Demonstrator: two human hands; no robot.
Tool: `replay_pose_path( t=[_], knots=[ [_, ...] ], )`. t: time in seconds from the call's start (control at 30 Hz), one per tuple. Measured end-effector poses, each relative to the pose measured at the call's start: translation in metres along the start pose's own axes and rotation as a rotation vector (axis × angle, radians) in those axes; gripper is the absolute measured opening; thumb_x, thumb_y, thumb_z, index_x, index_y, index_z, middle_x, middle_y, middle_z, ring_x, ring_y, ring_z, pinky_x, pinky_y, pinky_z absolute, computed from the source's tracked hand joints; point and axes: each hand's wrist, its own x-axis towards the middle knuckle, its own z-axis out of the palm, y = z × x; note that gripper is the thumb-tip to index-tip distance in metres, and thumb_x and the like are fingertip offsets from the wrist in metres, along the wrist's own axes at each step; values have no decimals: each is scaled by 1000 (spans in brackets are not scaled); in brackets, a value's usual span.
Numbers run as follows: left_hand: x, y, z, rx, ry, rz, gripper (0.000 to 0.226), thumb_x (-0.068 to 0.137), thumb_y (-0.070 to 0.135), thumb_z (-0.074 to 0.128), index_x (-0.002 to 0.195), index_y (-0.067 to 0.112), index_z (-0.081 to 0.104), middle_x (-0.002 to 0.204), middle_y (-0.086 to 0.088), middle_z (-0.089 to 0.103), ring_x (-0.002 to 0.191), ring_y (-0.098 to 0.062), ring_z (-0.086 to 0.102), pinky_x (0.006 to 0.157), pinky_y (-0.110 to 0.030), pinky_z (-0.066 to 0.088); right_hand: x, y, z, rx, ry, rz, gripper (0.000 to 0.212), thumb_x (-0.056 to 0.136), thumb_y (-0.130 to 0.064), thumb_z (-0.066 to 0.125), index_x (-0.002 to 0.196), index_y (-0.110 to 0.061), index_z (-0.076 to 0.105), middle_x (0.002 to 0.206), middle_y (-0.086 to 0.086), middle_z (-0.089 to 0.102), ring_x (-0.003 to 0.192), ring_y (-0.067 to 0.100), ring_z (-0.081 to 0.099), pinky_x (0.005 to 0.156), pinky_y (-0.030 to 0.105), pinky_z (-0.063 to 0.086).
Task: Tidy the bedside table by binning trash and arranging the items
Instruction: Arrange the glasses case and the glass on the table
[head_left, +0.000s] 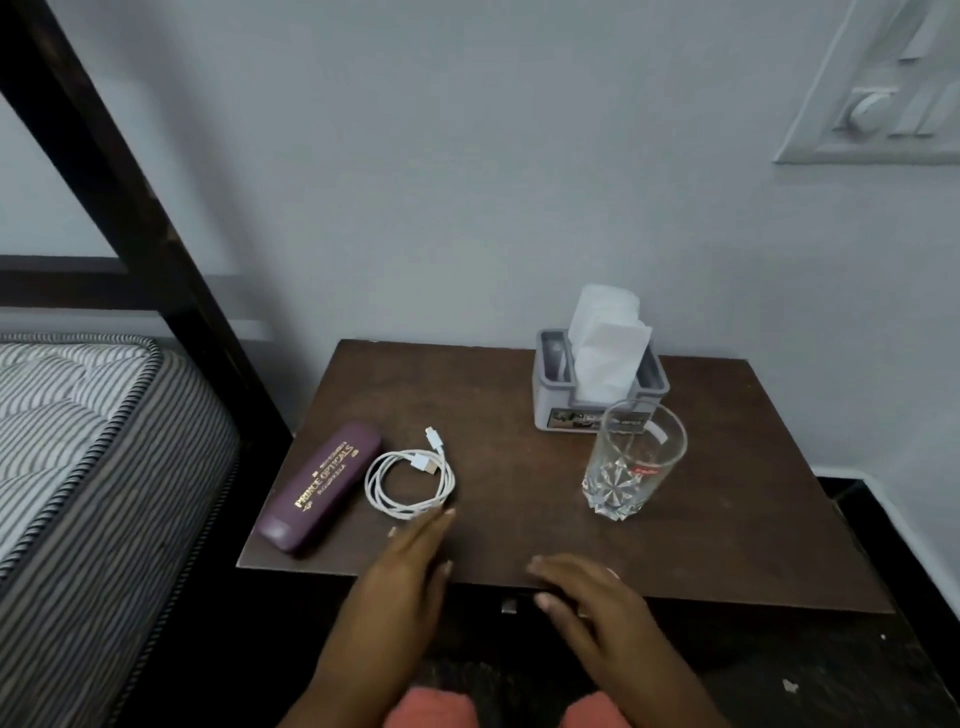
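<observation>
Fingers: left hand's fingers (435, 522) are stretched out flat and together, nothing in them, tips just short of the near loop of the cable; the right hand's fingers (550, 569) are loosely spread, also empty.
Left hand (402, 577): palm down over the front edge of the dark brown wooden bedside table (519, 493), angled toward the cable.
Right hand (587, 592): resting low at the table's front edge, thumb near the lip — touching or just above it, I cannot tell.
Coiled white charging cable (408, 480): lying in a neat loop, both plugs at the top of the coil, just beside the case.
Maroon glasses case with gold lettering (317, 488): closed, lying at a slant on the left of the table, near the striped mattress (78, 441).
Clear cut-glass tumbler (631, 460): upright, looks empty, directly in front of the tissue holder.
Grey tissue holder with white tissues (600, 379): back of the table, near the wall.
Trash: none visible on the tabletop.
Step in hand: arranging looks close to finished — binning seems done.
Next move: if anything, a light nudge to the cable; it calls for a gentle touch so the coil doesn't spring open.
</observation>
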Motion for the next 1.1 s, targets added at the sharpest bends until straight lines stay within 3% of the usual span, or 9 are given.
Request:
replay_pose_path(
  t=[0.1, 0.2, 0.27, 0.37, 0.43, 0.57, 0.67, 0.83, 1.1],
  knots=[
    [-11, -20, -1, 171, 92, -60, 59, 84, 39, 40, 135, 11, 48, 143, -11, 47, 129, -25, 47, 104, -38, 39, 27, -20, 24, -200, -128, -202, 35, 91, -46, 42, 120, -30, 54, 129, -10, 58, 118, 2, 52, 103, 14, 34],
    [-2, -31, 3, 294, 62, -137, 65, 84, 37, 34, 134, -3, 46, 142, -22, 46, 131, -35, 45, 105, -49, 31, 53, -34, 38, -278, -318, -225, 52, 91, -45, 36, 139, -25, 39, 150, -8, 35, 140, 9, 28, 114, 30, 18],
    [8, -35, 5, 321, 34, -168, 64, 84, 36, 34, 130, -6, 49, 138, -25, 49, 126, -39, 49, 102, -50, 29, 63, -31, 45, -290, -421, -204, 58, 91, -48, 28, 144, -24, 30, 156, -9, 22, 144, 9, 14, 116, 33, 5],
    [21, -34, 6, 370, 13, -142, 64, 85, 37, 35, 130, -6, 50, 137, -24, 51, 125, -37, 52, 101, -49, 29, 72, -25, 50, -386, -395, -218, 58, 93, -47, 23, 144, -21, 31, 155, -8, 25, 144, 11, 18, 118, 39, 13],
    [32, -32, 6, 396, 11, -120, 65, 86, 40, 33, 131, -4, 49, 138, -24, 49, 126, -36, 51, 104, -47, 29, 80, -19, 50, -407, -404, -186, 59, 93, -47, 21, 146, -22, 28, 155, -10, 22, 144, 10, 15, 118, 36, 11],
    [58, -28, 6, 364, 5, -90, 79, 86, 50, 19, 143, -3, 31, 152, -23, 27, 141, -34, 30, 115, -36, 14, 100, -14, 51, -427, -377, -142, 62, 90, -48, 16, 146, -22, 26, 156, -10, 21, 144, 10, 16, 117, 33, 11],
    [80, -25, 7, 364, -18, -103, 68, 96, 41, 32, 147, -1, 17, 157, -20, 12, 145, -31, 18, 118, -35, 9, 116, -8, 53, -417, -354, -113, 66, 88, -50, 11, 145, -22, 27, 155, -9, 23, 144, 12, 18, 116, 35, 14],
    [112, -19, 7, 391, -68, -150, 65, 100, 33, 31, 149, -1, 4, 159, -19, -2, 146, -32, 8, 118, -34, 3, 140, 2, 54, -370, -299, -67, 43, 99, -36, 31, 141, -25, 35, 154, -11, 25, 143, 12, 18, 116, 38, 13],
    [137, -14, 10, 442, -71, -227, 68, 100, 37, 31, 147, -5, 4, 158, -21, 4, 147, -31, 8, 119, -37, 5, 166, 9, 49, -422, -326, -50, 39, 98, -28, 31, 136, -26, 36, 155, -16, 19, 144, 14, 15, 116, 44, 12]
  ],
)
